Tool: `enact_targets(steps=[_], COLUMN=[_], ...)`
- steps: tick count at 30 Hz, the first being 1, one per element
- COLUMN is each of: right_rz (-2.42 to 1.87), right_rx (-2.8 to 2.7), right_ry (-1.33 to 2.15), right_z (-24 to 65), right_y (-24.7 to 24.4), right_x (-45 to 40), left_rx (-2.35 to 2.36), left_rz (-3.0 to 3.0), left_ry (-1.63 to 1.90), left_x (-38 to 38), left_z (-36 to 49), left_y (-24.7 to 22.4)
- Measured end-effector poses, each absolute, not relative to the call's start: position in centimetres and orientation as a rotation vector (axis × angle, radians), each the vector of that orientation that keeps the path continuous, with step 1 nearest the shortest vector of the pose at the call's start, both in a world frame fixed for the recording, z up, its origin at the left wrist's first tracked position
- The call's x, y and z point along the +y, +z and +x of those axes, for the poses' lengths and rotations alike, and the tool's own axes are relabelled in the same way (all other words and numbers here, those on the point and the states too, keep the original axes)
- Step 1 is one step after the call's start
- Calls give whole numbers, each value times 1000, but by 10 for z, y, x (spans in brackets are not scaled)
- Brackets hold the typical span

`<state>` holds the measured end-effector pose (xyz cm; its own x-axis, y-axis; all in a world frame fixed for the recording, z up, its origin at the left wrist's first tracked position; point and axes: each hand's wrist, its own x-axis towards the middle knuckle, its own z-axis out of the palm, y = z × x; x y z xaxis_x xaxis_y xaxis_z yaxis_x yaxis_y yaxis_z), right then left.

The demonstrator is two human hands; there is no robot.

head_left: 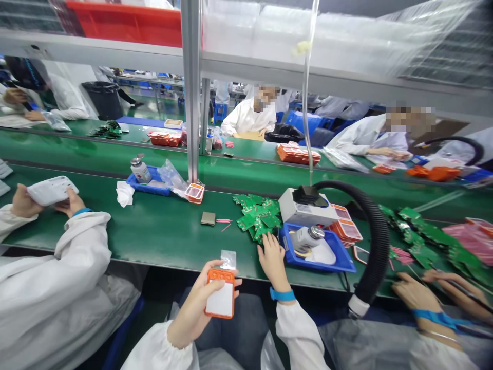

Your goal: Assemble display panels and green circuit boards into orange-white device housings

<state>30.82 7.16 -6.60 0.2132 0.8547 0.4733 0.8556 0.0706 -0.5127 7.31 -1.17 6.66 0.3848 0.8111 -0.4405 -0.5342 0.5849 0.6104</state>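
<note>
We logged a white box and blue tray crowding the green boards. The tray contained a bottle. Right hand rested at the boards, loosely spread; left hand gripped an orange case before the surface.

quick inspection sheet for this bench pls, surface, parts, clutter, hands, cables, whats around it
Surface: green bench top, dry-looking, no damage seen.
Job's things: orange-framed case with a white panel, held up; pile of green circuit boards on the bench.
Clutter: brown square block, pink sticks, small clear bag by the left hand; blue tray with a metal-capped bottle.
Hands: left hand grips the case; right hand rests at the pile's near edge, fingers spread.
Cables: black ribbed hose arches right of the tray; clear tube hangs ahead.
Surroundings: co-workers on both sides and across; red bin on the shelf.
</note>
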Motion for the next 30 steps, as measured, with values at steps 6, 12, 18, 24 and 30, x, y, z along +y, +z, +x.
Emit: enact_targets(steps=[6, 12, 18, 24, 30], right_rz=[-1700, -1593, -1364, -1273, -1244], right_rx=[-1511, -1223, -1272, -1250, -1253], right_ry=[93, 351, 925, 1150, 1100], right_z=[309, 308, 280, 257, 253], right_y=[-60, -21, 17, 18, 17], right_x=[64, 40, 9, 4, -3], left_rx=[767, 764, 713, 711, 717], left_rz=[397, 379, 343, 341, 244], left_ry=[886, 877, 838, 813, 841], left_x=[-11, -10, -8, -9, -7], left_z=[73, 77, 84, 84, 81], left_y=[56, 55, 55, 52, 51])
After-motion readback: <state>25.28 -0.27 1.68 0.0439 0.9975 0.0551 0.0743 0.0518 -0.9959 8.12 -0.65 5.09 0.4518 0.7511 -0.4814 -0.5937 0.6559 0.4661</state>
